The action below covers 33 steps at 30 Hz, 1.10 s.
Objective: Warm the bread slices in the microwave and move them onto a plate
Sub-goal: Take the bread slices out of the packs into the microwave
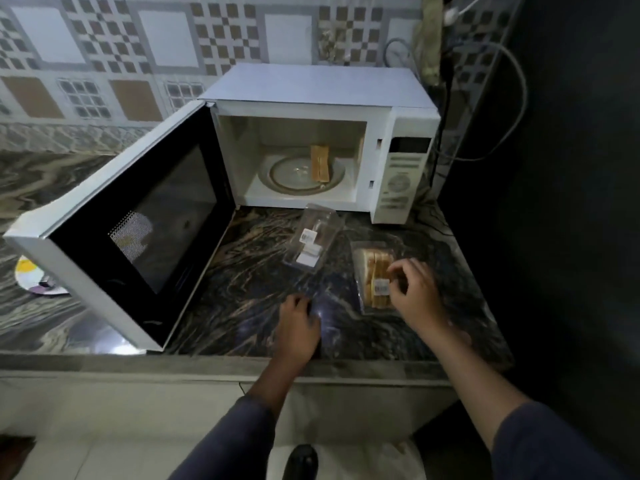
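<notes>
A white microwave [401,168] stands at the back of the counter with its door [138,216] swung wide open to the left. Bread slices [320,162] stand on the glass turntable [294,176] inside. A clear pack of bread slices [372,271] lies on the counter at the right. My right hand [415,292] hovers over this pack with fingers curled, touching its top. My left hand [298,327] rests on the counter beside a clear plastic wrapper [313,242], fingers loosely bent, holding nothing I can make out. A plate [34,278] peeks out behind the door at far left.
The dark marbled counter [249,271] ends at a front edge near my forearms. A dark wall with cables [512,81] borders the right side. The open door blocks the left part of the counter.
</notes>
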Tool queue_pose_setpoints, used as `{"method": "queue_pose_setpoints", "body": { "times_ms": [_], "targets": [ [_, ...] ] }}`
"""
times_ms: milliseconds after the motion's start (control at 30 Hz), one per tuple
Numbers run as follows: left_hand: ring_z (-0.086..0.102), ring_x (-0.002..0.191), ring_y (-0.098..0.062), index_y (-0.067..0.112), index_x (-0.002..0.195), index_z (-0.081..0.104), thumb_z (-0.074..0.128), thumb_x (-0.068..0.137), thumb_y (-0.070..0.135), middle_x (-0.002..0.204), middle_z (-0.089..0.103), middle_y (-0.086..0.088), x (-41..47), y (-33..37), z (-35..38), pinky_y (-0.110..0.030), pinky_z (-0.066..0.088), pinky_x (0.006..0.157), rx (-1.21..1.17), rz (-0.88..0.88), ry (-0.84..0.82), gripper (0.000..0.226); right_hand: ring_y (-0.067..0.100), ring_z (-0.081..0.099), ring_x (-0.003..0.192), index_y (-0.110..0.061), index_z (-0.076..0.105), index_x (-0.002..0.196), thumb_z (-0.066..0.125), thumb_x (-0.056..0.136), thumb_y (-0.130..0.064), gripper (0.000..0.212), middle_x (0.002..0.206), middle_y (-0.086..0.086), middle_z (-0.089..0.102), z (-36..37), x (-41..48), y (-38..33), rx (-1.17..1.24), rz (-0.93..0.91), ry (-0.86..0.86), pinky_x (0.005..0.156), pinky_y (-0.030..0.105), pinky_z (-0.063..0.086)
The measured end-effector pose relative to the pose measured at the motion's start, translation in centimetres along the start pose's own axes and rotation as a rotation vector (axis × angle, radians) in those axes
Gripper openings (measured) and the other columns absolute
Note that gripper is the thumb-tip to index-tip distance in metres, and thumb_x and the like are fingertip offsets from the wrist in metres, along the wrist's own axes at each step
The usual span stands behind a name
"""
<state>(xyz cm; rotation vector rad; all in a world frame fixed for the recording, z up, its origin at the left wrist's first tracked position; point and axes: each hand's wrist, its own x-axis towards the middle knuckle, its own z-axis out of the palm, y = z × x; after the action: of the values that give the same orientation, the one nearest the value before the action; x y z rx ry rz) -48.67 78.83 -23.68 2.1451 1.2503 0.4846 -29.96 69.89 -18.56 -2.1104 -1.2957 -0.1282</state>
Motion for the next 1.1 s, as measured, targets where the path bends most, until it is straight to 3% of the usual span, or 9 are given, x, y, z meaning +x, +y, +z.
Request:
{"method": "queue_pose_setpoints", "body": {
  "times_ms": [67, 133, 233, 300, 433, 533, 700, 900, 1100],
  "targets": [
    [0.051, 0.108, -0.028, 0.001, 0.119, 0.056, 0.053, 0.090, 0.006, 0.120, 0.051, -0.017, -0.8, 2.0, 1.2, -0.027, 0.038, 0.092, -0.186, -0.013, -0.056, 0.030, 0.023, 0.051, 0.097, -0.007, 0.061, 0.096, 0.054, 0.083, -0.002, 0.016, 0.097, 0.007, 0.058, 0.0, -1.5, 0.6, -0.038, -0.009, -0.117, 0.076, 0.024, 0.036],
    [0.054, 0.097, -0.021, 0.001, 0.126, 0.049, 0.052, 0.091, 0.001, 0.112, 0.055, -0.013, -1.1, 3.8, 2.2, -0.026, 0.045, 0.083, -0.419, -0.093, -0.163, 0.036, 0.021, 0.049, 0.102, -0.011, 0.060, 0.103, 0.052, 0.086, -0.007, 0.020, 0.100, 0.002, 0.054, 0.2, -2.4, 0.9, -0.073, -0.017, -0.293, 0.079, 0.025, 0.038],
    [0.053, 0.080, -0.009, 0.001, 0.137, 0.035, 0.050, 0.092, -0.002, 0.089, 0.054, 0.000, -0.9, 5.5, 3.5, -0.013, 0.045, 0.067, -0.676, -0.240, -0.279, 0.048, 0.017, 0.046, 0.108, -0.014, 0.061, 0.110, 0.053, 0.089, -0.013, 0.022, 0.108, 0.000, 0.052, 0.7, -3.0, 1.1, -0.064, 0.007, -0.472, 0.089, 0.026, 0.040],
    [0.053, 0.076, -0.003, -0.002, 0.135, 0.037, 0.051, 0.091, -0.003, 0.084, 0.054, 0.005, -0.5, 5.8, 4.2, -0.011, 0.046, 0.065, -0.744, -0.273, -0.267, 0.046, 0.017, 0.048, 0.107, -0.012, 0.064, 0.106, 0.056, 0.089, -0.014, 0.018, 0.109, 0.003, 0.054, 1.0, -3.2, 1.0, -0.044, 0.020, -0.436, 0.090, 0.026, 0.039],
    [0.059, 0.078, -0.008, -0.010, 0.120, 0.051, 0.050, 0.089, -0.008, 0.084, 0.062, 0.000, 0.1, 5.6, 5.2, -0.016, 0.049, 0.073, -0.850, -0.274, -0.250, 0.031, 0.020, 0.054, 0.099, -0.005, 0.069, 0.092, 0.059, 0.087, -0.009, 0.012, 0.103, 0.008, 0.059, 1.2, -2.7, 0.7, 0.007, 0.036, -0.388, 0.079, 0.021, 0.036],
    [0.059, 0.075, -0.008, -0.009, 0.116, 0.054, 0.053, 0.088, -0.008, 0.081, 0.062, -0.001, 0.1, 5.6, 5.5, -0.009, 0.049, 0.065, -0.910, -0.318, -0.213, 0.028, 0.019, 0.056, 0.092, -0.006, 0.070, 0.088, 0.061, 0.087, -0.009, 0.010, 0.098, 0.006, 0.061, 1.2, -2.3, 0.8, 0.014, 0.058, -0.412, 0.075, 0.022, 0.037],
    [0.059, 0.072, -0.008, -0.005, 0.112, 0.059, 0.059, 0.086, -0.005, 0.080, 0.064, -0.001, 0.3, 5.7, 5.7, -0.010, 0.048, 0.061, -0.952, -0.378, -0.200, 0.026, 0.018, 0.058, 0.093, -0.013, 0.072, 0.084, 0.063, 0.085, -0.013, 0.009, 0.090, -0.002, 0.058, 0.8, -0.9, 1.3, 0.008, 0.072, -0.537, 0.084, 0.030, 0.048],
    [0.065, 0.079, -0.021, -0.008, 0.106, 0.063, 0.064, 0.079, -0.009, 0.084, 0.067, -0.013, 0.7, 6.2, 5.6, -0.025, 0.055, 0.080, -1.168, -0.598, -0.186, 0.027, 0.018, 0.058, 0.086, -0.025, 0.064, 0.071, 0.059, 0.086, -0.017, 0.018, 0.091, 0.000, 0.062, 0.8, 0.3, 0.8, -0.064, 0.111, -0.622, 0.082, 0.036, 0.051],
    [0.063, 0.071, -0.021, -0.016, 0.110, 0.059, 0.059, 0.078, -0.017, 0.078, 0.064, -0.017, 0.8, 6.8, 5.3, -0.016, 0.057, 0.060, -1.311, -0.671, -0.109, 0.031, 0.016, 0.060, 0.086, -0.018, 0.068, 0.076, 0.059, 0.088, -0.015, 0.015, 0.090, 0.002, 0.066, 0.7, 1.2, 0.6, -0.047, 0.144, -0.694, 0.079, 0.030, 0.048]
  ]
}}
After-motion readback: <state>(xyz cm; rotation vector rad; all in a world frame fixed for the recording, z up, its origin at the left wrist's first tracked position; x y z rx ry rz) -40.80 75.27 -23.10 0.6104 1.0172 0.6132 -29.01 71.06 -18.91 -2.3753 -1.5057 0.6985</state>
